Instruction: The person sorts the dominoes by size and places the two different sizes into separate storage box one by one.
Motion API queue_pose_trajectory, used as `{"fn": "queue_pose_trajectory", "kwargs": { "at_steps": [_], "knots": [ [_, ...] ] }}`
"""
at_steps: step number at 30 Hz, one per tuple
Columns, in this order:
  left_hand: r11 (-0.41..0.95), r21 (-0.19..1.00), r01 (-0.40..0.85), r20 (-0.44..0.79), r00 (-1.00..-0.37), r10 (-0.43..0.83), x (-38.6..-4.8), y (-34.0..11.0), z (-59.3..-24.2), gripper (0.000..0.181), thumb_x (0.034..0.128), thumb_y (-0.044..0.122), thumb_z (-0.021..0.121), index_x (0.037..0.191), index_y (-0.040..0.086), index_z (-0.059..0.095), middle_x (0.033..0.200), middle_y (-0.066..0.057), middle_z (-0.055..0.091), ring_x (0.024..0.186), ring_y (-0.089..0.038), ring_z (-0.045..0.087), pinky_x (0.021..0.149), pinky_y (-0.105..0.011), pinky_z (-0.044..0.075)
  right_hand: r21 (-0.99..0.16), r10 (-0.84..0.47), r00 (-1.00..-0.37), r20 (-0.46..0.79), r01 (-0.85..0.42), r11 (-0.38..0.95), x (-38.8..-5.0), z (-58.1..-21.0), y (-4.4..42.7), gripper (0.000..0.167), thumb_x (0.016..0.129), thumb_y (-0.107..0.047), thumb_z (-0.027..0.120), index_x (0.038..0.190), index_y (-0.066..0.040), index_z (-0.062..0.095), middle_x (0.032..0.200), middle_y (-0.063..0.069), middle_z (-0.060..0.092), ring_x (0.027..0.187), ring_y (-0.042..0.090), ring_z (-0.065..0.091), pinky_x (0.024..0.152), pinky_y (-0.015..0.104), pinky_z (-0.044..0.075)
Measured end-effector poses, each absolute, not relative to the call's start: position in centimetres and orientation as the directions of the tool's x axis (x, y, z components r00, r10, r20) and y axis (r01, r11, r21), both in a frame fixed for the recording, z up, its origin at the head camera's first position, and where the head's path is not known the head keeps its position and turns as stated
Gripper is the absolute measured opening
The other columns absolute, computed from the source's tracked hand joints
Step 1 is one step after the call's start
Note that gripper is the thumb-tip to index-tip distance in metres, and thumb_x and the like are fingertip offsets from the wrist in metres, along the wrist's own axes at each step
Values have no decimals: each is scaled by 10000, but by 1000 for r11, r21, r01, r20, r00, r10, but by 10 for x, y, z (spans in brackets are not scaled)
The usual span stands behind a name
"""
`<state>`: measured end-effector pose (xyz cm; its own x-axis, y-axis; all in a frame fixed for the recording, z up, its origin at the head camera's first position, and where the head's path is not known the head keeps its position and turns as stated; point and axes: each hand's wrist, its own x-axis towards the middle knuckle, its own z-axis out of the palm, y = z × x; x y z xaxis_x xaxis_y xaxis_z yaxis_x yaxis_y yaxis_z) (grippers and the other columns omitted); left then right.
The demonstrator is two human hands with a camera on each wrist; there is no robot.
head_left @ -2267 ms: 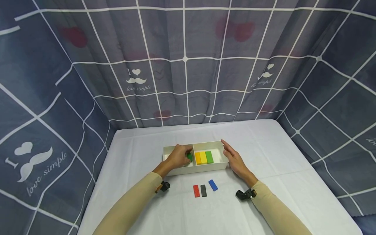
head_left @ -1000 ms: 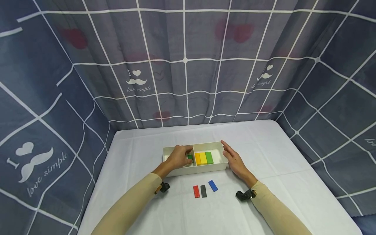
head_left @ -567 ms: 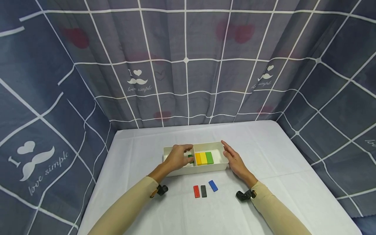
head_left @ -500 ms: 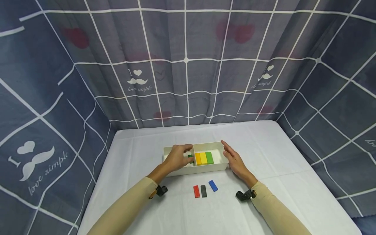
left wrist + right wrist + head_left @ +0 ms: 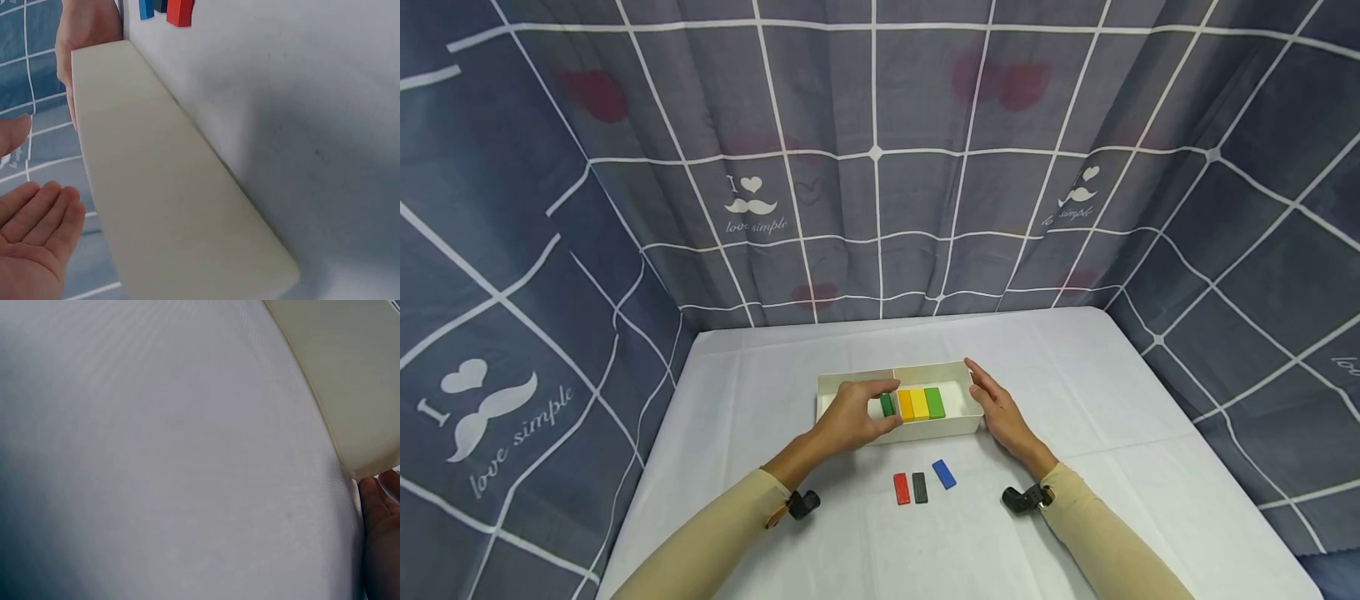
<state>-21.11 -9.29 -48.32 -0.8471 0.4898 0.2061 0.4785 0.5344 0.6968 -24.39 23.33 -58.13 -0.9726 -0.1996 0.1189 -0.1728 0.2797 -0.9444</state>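
A cream two-compartment box (image 5: pixel 925 429) stands on the white table, and its outer wall fills much of the left wrist view. In its left compartment, close to the divider, lies a dark green block (image 5: pixel 887 405). My left hand (image 5: pixel 850 414) hovers over that compartment, thumb and fingers spread apart with nothing between them. The left wrist view shows the same hand (image 5: pixel 37 240) beside the box, palm visible. My right hand (image 5: pixel 1003 414) rests against the box's right end with extended fingers. An orange block (image 5: pixel 906 406), a yellow block (image 5: pixel 920 404) and a light green block (image 5: pixel 934 402) lie side by side in the right compartment.
On the cloth in front of the box lie a red block (image 5: pixel 902 488), a black block (image 5: pixel 920 487) and a blue block (image 5: pixel 944 473). A dark checked curtain (image 5: pixel 917 200) surrounds the table's back and sides.
My left hand has let go of the dark green block, spread its fingers and drawn back towards me. The block now shows more fully near the divider. My right hand has stayed put.
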Motion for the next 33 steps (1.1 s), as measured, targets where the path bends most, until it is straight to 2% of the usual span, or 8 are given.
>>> {"fn": "queue_pose_trajectory", "kwargs": {
  "at_steps": [8, 20, 33],
  "knots": [
    [527, 677, 514, 224, -825, 519, -194, -93, -481, 598, 940, 192, 891, 1473, 27, 679, 1467, -130, 716, 1332, -287, 720, 1112, -419, 590, -945, -196, -973, 122, -174, 276, -245, -583, 233, 541, 1197, -253, 457, 1729, -277, 366, 1777, 158, 355, 1658, 429, 290, 1332, 654, 239],
    [451, 653, 608, 338, -767, 545, -171, -101, -494, 590, 907, 135, 915, 1436, -3, 693, 1428, -140, 739, 1346, -291, 713, 1108, -429, 591, -947, -189, -976, 112, -162, 278, -243, -578, 231, 545, 1199, -269, 448, 1735, -273, 351, 1783, 156, 339, 1659, 429, 286, 1345, 629, 225],
    [427, 664, 613, 310, -746, 589, -152, -100, -520, 562, 863, 55, 920, 1372, -66, 714, 1368, -183, 762, 1282, -303, 746, 1085, -437, 609, -944, -190, -975, 117, -168, 283, -246, -582, 233, 536, 1198, -246, 454, 1727, -278, 372, 1777, 176, 344, 1661, 438, 276, 1344, 650, 213]
  ]
}}
